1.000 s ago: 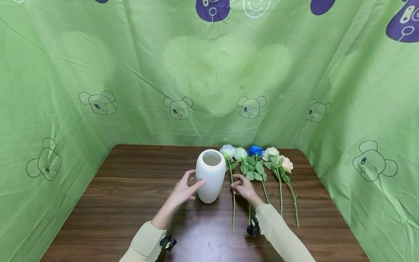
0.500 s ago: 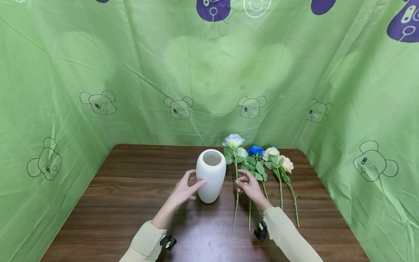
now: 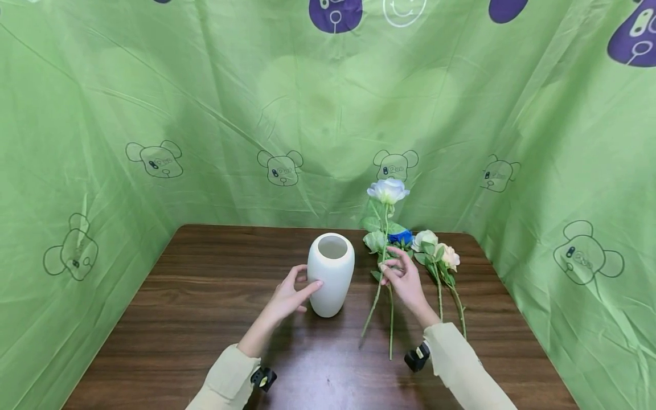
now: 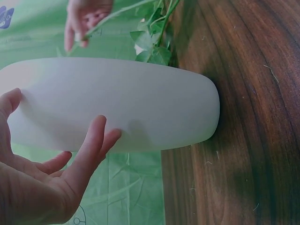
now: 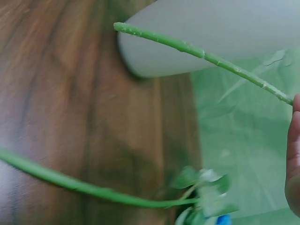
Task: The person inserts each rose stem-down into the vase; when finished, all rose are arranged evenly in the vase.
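Pinched one pale-blue rose [image 3: 388, 192] by its stem [image 5: 201, 53] in fingers of right hand [image 3: 408, 282], above table [image 3: 215, 285]; clasped one white vase [image 3: 334, 285], upright, in fingers of left hand [image 3: 285, 297].

- Your bare right hand [image 3: 405, 282], cropped at the right wrist view's edge, shows only partly there.
- The round blue rose [image 3: 402, 237] sits partly covered by the pale blue-white, green-stemmed rose [image 3: 388, 192] you pinch.
- Your loose cream sleeve [image 3: 455, 356] hides the lower stem ends of the full white rose [image 3: 423, 240] and pale peach rose [image 3: 449, 257].
- The smooth, tall white vase [image 3: 330, 285] loses its mouth to the left wrist view's left edge.
- Lettering on the green fabric curtain [image 3: 328, 119] is too small to read.
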### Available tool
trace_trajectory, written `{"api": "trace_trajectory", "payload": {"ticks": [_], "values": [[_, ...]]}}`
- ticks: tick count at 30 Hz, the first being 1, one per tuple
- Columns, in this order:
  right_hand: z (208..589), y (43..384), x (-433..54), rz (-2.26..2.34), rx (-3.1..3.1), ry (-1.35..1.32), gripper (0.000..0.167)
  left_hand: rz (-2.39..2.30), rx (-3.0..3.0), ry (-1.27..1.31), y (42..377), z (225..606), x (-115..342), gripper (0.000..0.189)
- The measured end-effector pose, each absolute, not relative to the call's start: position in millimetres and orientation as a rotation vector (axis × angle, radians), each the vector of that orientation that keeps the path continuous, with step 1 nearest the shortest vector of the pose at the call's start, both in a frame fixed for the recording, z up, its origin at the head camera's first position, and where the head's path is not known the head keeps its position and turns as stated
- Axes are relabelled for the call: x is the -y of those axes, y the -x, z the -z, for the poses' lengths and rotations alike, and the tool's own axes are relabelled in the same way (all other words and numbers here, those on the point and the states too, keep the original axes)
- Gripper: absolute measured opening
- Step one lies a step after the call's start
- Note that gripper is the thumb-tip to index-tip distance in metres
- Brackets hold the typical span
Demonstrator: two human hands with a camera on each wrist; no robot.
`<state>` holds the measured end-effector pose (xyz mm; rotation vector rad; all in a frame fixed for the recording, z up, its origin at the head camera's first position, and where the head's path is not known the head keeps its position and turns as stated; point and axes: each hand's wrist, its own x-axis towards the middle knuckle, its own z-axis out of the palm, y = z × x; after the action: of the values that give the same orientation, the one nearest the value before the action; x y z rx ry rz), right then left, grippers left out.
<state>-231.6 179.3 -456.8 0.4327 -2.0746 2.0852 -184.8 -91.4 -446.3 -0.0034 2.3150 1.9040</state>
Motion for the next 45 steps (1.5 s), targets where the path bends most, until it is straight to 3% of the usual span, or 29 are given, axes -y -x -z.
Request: {"api": "trace_trajectory", "payload": {"ticks": [6, 8, 13, 14, 16, 26, 34, 45], "values": [[435.8, 231.5, -178.4, -2.083, 1.875, -0.555, 0.046, -1.902, -2.316, 0.000, 184.9, 446.1, 92.0, 0.065], [447.8, 244.6, -184.7, -2.145, 1.749, -0.632, 0.046, -1.899, -2.314, -0.006, 185.2, 446.8, 92.1, 0.065], [421.1, 242.8, -179.4, -2.239, 1.569, -0.594, 0.045, -1.897, -2.310, -0.009, 185.8, 447.9, 92.0, 0.066], [393.7, 228.6, -170.8, -2.227, 1.573, -0.541, 0.045, -1.898, -2.309, -0.008, 185.7, 447.6, 92.0, 0.066], [380.9, 227.5, -167.9, -2.254, 1.519, -0.514, 0.045, -1.901, -2.309, -0.006, 185.6, 446.8, 92.0, 0.066], [333.7, 230.4, -156.4, -2.342, 1.162, -0.476, 0.047, -1.897, -2.315, -0.025, 184.4, 443.9, 91.5, 0.067], [325.1, 242.0, -145.5, -2.147, 1.235, -0.462, 0.047, -1.901, -2.307, -0.014, 183.5, 443.3, 91.4, 0.067], [332.3, 239.0, -116.6, -1.934, 1.639, -0.749, 0.048, -1.897, -2.307, -0.016, 184.7, 445.1, 91.9, 0.065]]}}
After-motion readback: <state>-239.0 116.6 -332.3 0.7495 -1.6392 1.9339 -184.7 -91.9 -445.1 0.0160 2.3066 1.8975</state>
